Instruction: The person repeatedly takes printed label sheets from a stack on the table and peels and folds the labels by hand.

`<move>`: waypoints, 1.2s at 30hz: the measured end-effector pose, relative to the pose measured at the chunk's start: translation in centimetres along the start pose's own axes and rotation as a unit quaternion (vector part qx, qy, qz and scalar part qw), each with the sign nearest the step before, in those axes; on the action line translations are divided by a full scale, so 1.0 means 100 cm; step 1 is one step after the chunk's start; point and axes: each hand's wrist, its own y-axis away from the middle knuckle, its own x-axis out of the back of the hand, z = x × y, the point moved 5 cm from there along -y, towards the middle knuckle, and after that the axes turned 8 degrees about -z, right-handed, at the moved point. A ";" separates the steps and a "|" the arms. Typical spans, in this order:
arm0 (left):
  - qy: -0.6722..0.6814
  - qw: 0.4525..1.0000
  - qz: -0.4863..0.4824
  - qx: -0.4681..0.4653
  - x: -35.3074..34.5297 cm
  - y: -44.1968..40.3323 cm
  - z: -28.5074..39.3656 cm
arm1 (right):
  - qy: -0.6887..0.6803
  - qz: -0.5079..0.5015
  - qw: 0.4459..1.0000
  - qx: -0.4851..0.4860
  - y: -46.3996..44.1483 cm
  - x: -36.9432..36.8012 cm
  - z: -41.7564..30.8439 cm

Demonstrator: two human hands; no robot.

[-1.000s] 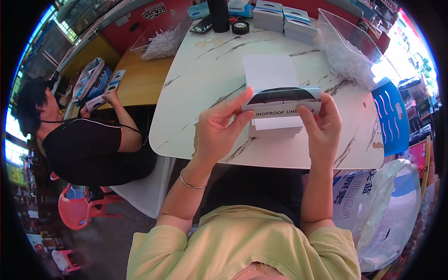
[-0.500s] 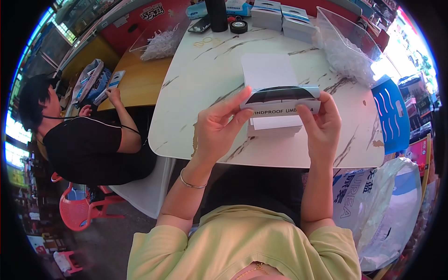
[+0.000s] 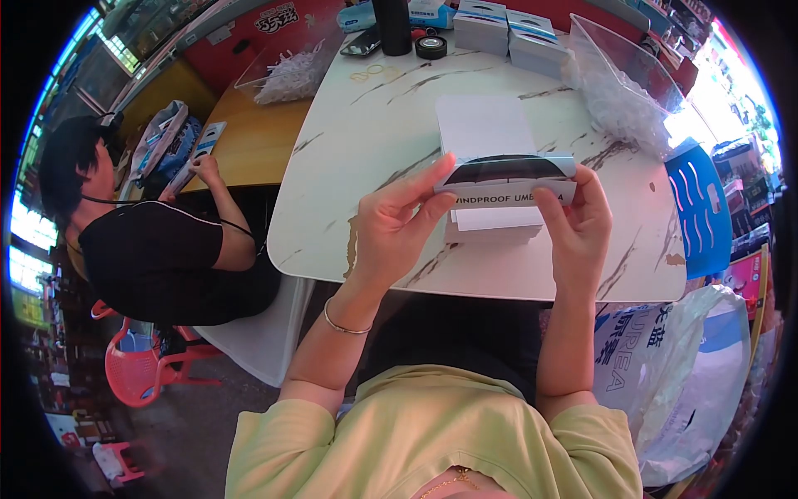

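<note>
A folded printed card (image 3: pixel 504 185) with a dark umbrella picture and the words "WINDPROOF UMB..." is held up between my two hands. My left hand (image 3: pixel 401 218) pinches its left end between thumb and fingers. At the right end, my right hand (image 3: pixel 578 214) grips it the same way, its thumb over part of the lettering. Beneath and behind the card, a stack of white cards (image 3: pixel 495 226) lies on the marbled table (image 3: pixel 366 150). A blank white sheet or card (image 3: pixel 485 125) extends from behind the held card.
Stacked printed cards (image 3: pixel 532 48), a black bottle (image 3: pixel 392 29) and a tape roll (image 3: pixel 431 47) stand at the back. Clear bins (image 3: pixel 619 87) hold translucent pieces. On the left sits another person (image 3: pixel 158 258); a blue stool (image 3: pixel 701 208) is at the right.
The card stays between my hands, tilted slightly differently. The other person's hands have moved from a card in front of them toward the bag and wooden table edge.
</note>
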 end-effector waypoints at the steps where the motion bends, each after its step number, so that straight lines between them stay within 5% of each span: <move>1: 0.000 1.000 0.000 0.000 0.000 0.000 -0.001 | 0.000 -0.001 1.000 0.000 0.000 0.000 0.000; 36: 0.019 0.999 0.007 0.027 0.002 -0.004 -0.005 | 0.032 -0.003 0.999 0.005 -0.006 0.001 -0.001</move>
